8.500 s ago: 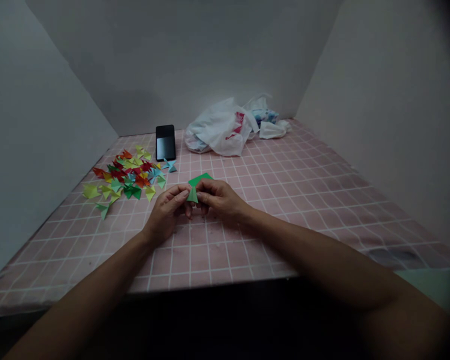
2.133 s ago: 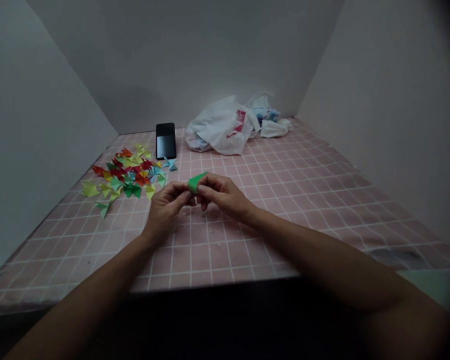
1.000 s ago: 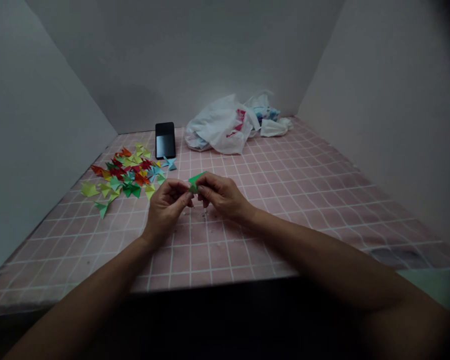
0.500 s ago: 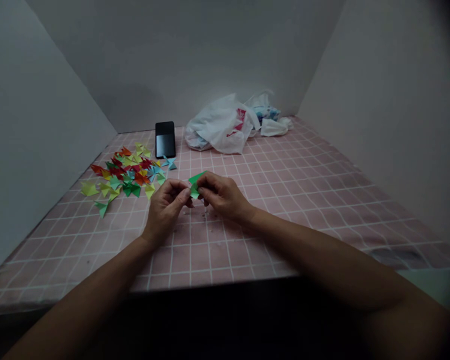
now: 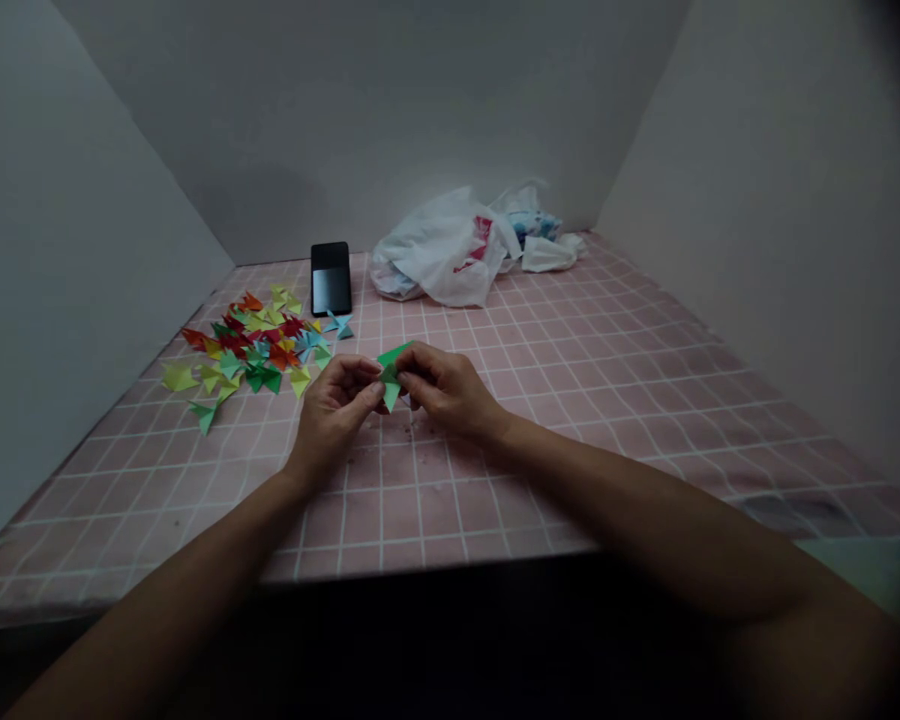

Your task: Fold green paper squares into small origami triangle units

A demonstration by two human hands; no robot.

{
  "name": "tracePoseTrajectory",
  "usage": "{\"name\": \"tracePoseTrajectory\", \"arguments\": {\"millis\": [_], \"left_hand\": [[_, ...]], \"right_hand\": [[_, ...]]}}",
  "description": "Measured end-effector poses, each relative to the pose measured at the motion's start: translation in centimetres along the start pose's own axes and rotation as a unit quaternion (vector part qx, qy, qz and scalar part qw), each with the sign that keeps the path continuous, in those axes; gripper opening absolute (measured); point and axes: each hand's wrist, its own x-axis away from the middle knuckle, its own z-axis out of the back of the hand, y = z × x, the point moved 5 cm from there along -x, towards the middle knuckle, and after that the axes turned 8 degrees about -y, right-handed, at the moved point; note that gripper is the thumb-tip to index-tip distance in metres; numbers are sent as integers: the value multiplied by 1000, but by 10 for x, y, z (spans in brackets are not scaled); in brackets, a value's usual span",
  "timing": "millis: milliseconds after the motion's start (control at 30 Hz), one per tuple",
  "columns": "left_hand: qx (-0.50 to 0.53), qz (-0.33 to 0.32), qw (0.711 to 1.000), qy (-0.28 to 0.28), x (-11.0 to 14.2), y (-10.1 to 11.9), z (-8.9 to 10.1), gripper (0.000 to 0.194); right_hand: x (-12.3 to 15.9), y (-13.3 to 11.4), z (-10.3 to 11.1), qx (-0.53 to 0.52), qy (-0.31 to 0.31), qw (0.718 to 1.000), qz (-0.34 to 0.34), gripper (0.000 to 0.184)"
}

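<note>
Both my hands meet over the middle of the pink checked table point(image 5: 570, 400). They pinch a small folded green paper piece point(image 5: 390, 375) between their fingertips. My left hand point(image 5: 335, 410) closes on its left side, and my right hand point(image 5: 444, 388) closes on its right side and top. The paper's lower point sticks down between my thumbs, just above the tabletop. Part of the paper is hidden behind my fingers.
A heap of several folded paper pieces point(image 5: 251, 345) in red, yellow, green and blue lies at the left. A black phone point(image 5: 330, 278) stands behind it. White plastic bags point(image 5: 457, 250) sit at the back. Grey walls close in the table on three sides.
The green paper has been folded smaller since the earliest frame. In the last second a pointed flap has come down between my thumbs; my hands stay in the same place.
</note>
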Motion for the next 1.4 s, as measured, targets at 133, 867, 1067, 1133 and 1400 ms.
{"name": "tracePoseTrajectory", "arguments": {"millis": [133,867,1067,1133,1400], "left_hand": [[-2,8,1000,3,-1,-1,0,20],[35,52,998,17,-1,-11,3,17],[72,85,993,28,-1,-13,3,20],[99,109,989,32,-1,-15,3,21],[166,172,971,8,-1,-21,0,16]], "right_hand": [[0,1,0,-2,5,1000,-3,3],[0,1,-1,-11,28,1000,-7,4],[0,3,-2,-24,9,1000,-13,3],[-1,2,-3,-19,-3,1000,-12,3],[-3,11,-9,-157,-47,985,-45,12]]}}
